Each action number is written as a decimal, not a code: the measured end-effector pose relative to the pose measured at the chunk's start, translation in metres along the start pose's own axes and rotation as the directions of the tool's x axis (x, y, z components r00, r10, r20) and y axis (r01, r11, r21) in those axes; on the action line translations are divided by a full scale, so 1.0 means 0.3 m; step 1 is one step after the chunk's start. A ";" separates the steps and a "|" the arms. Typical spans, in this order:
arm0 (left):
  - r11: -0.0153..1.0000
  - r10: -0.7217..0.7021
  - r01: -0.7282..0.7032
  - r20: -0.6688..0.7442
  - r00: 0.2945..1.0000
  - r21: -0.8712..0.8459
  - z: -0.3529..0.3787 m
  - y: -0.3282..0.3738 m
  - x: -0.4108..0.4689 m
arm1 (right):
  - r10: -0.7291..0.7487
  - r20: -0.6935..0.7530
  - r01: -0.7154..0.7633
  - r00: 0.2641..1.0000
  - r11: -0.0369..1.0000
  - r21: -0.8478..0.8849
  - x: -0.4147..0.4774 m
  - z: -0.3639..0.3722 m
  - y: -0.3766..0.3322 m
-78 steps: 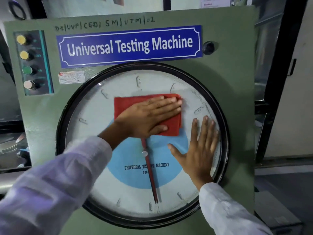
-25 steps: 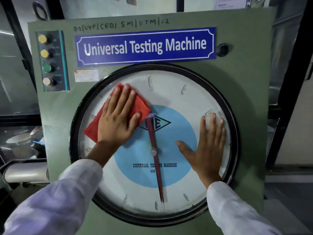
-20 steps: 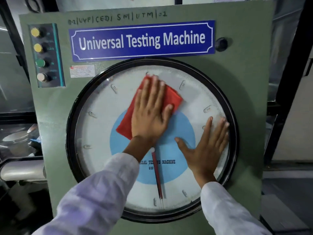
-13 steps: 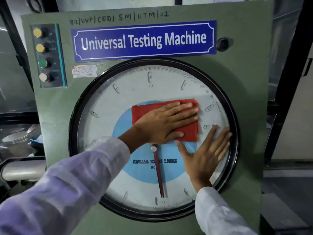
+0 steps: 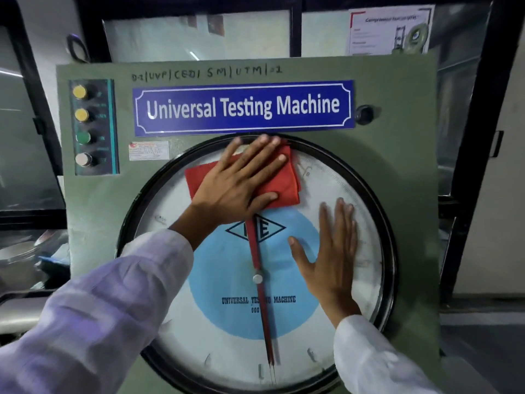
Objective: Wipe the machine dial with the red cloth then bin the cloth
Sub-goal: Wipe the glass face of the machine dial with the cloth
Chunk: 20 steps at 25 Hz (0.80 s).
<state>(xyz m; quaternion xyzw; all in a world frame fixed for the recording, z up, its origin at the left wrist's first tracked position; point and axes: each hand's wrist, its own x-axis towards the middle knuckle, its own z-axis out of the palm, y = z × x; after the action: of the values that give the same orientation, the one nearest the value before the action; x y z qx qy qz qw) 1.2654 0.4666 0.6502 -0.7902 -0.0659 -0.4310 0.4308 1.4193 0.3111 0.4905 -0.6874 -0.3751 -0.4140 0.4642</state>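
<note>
— So, where is the folded red cloth (image 5: 279,182) at this moment?

— Flat against the top of the large round glass-fronted machine dial (image 5: 326,180), just under the blue nameplate reading "Universal Testing Machine" (image 5: 244,108). Its upper edge reaches the dial's black rim.

— And what holds it there?

— The left hand (image 5: 237,184), palm down with fingers spread and extended, pressing the cloth to the glass. It is not curled around the cloth; the fingertips reach up to the rim at the top.

— What about the other one?

— The right hand (image 5: 329,257) lies flat and splayed on the right side of the dial face, fingers pointing up, thumb out over the light blue centre disc (image 5: 227,280). It holds nothing, and sits apart from the cloth, below and to the right of it.

— Anything else on the face?

— A long red pointer needle (image 5: 262,314) runs from beneath the left palm down through the hub to the bottom scale. Both arms wear pale long sleeves.
</note>
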 end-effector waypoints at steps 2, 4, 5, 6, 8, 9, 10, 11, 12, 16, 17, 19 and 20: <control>0.990 -0.106 0.112 -0.065 0.992 0.087 -0.008 -0.087 -0.042 | -0.048 0.031 0.050 0.998 0.996 -0.073 0.036 0.009 -0.010; 0.937 -0.325 0.336 -0.118 0.938 0.093 -0.010 -0.182 -0.120 | -0.048 0.036 0.052 0.998 0.989 -0.135 0.033 0.015 -0.006; 0.861 -0.494 0.506 -0.148 0.857 0.058 -0.013 -0.218 -0.156 | -0.048 0.028 0.051 0.998 0.988 -0.143 0.030 0.019 -0.004; 0.736 -0.665 0.677 -0.190 0.722 0.000 -0.015 -0.233 -0.182 | -0.044 0.022 0.046 0.999 0.989 -0.144 0.027 0.019 -0.002; 0.463 -0.870 0.879 -0.250 0.424 -0.119 -0.014 -0.219 -0.184 | -0.043 0.014 0.044 0.999 0.989 -0.138 0.030 0.019 -0.001; 0.399 -0.902 0.905 -0.241 0.359 -0.144 -0.016 -0.202 -0.165 | -0.044 0.011 0.046 0.999 0.989 -0.137 0.030 0.018 -0.005; 0.412 -0.903 0.899 -0.199 0.381 -0.150 -0.017 -0.181 -0.137 | -0.047 0.006 0.048 0.999 0.989 -0.140 0.028 0.020 -0.007; 0.475 -0.878 0.866 -0.142 0.456 -0.155 -0.018 -0.157 -0.102 | -0.048 0.004 0.048 0.999 0.988 -0.145 0.025 0.022 -0.007; 0.559 -0.829 0.813 -0.097 0.550 -0.163 -0.019 -0.131 -0.065 | -0.044 0.001 0.044 0.999 0.988 -0.151 0.024 0.021 -0.009; 0.789 -0.599 0.583 -0.033 0.800 -0.195 -0.006 0.006 0.141 | -0.046 -0.013 0.043 0.999 0.984 -0.174 0.024 0.022 -0.016; 0.842 -0.511 0.501 -0.001 0.859 -0.202 0.000 0.061 0.202 | -0.051 -0.022 0.047 0.998 0.983 -0.176 0.021 0.025 -0.016; 0.934 -0.255 0.256 0.036 0.966 -0.248 0.007 0.193 0.317 | -0.031 -0.050 0.022 0.998 0.985 -0.173 0.006 0.030 -0.011; 0.956 -0.111 0.119 0.043 0.993 -0.268 0.014 0.258 0.356 | 0.003 -0.064 -0.015 0.998 0.985 -0.172 -0.004 0.031 -0.011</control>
<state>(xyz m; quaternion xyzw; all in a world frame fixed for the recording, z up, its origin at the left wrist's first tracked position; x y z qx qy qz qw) 1.3710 0.3930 0.6796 -0.8422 -0.0585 -0.4492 0.2925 1.4179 0.3207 0.4883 -0.7132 -0.3196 -0.4646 0.4164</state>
